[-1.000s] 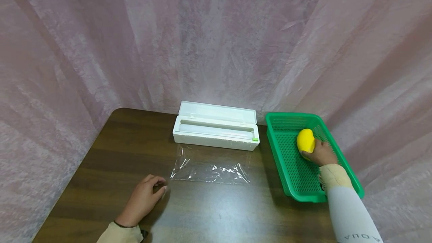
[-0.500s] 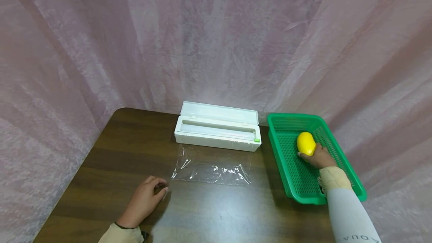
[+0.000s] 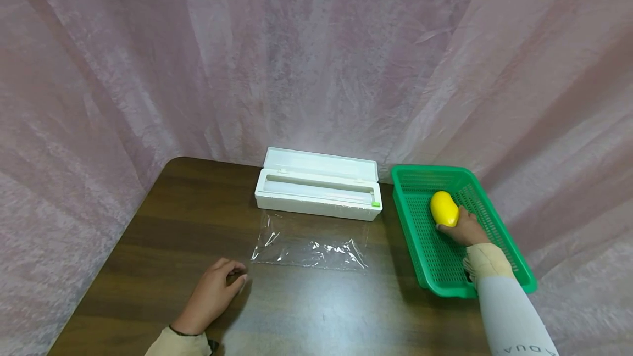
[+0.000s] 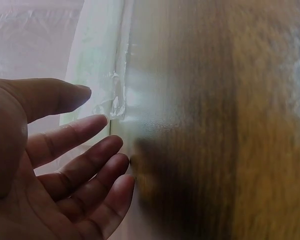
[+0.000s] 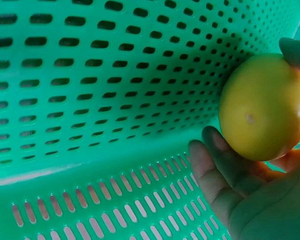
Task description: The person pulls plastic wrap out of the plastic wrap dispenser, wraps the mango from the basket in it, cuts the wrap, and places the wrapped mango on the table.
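My right hand reaches into the green plastic basket and holds a yellow mango near the basket floor. In the right wrist view the thumb lies on one side of the mango and fingers on the other, with some fingers apart from it. My left hand is on or just over the table, fingers loosely bent and holding nothing. Close to its fingertips lies a sheet of clear plastic wrap, drawn from the white wrap dispenser, whose lid is raised.
The dark wooden table has a rounded far left corner. A pink curtain hangs directly behind it. The dispenser stands near the back edge, with a small green piece at its right end. The basket stands to its right.
The mango has turned and shifted slightly left and lower within the basket, with the right hand's fingers at its near side. The left hand stays nearly where it was.
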`<state>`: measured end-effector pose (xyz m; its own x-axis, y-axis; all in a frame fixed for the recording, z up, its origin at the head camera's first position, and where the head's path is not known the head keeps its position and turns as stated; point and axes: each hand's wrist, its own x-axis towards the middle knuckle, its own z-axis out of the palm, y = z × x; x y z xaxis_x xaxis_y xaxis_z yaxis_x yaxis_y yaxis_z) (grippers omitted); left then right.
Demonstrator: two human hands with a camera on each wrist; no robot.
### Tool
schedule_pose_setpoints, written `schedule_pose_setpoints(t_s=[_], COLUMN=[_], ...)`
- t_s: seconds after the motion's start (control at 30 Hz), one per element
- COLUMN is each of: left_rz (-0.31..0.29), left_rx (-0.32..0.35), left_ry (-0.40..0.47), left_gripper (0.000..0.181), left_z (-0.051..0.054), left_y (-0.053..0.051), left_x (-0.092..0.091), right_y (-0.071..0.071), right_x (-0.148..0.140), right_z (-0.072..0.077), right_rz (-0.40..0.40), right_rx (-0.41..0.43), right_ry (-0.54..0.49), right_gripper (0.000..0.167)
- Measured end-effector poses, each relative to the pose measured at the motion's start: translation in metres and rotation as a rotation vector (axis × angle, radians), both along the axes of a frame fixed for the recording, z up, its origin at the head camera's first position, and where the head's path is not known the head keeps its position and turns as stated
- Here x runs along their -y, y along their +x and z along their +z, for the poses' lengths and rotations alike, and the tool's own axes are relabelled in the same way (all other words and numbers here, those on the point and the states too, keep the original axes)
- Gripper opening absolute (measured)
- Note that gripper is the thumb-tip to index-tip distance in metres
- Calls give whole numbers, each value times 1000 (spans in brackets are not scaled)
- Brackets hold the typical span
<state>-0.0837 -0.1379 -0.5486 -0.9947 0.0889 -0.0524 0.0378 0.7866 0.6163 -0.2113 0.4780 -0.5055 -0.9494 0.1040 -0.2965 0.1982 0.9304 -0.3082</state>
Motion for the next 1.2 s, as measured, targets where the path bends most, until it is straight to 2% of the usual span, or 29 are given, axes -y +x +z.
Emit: schedule_pose_setpoints(t_s=[0.3,0.73,0.97,1.2], left_rz=[-5,-13,-12,-11], left_rx=[-3,-24,-8,25], left_ry=[-4,-5,-7,-7], left_gripper=[12,12,12,15], left_z=[3,3,2,2], left_y=[1,0,1,1], left_x=[-1,-3,-3,-4], right_y=[0,6,3,7], right_x=[-5,14,13,13], right_z=[-6,17,15,19], right_rz=[-8,24,41,24], right_rx=[-27,-87,-106,-135], right_ry=[-20,-36,-35,-41], right_gripper=[105,100,101,100])
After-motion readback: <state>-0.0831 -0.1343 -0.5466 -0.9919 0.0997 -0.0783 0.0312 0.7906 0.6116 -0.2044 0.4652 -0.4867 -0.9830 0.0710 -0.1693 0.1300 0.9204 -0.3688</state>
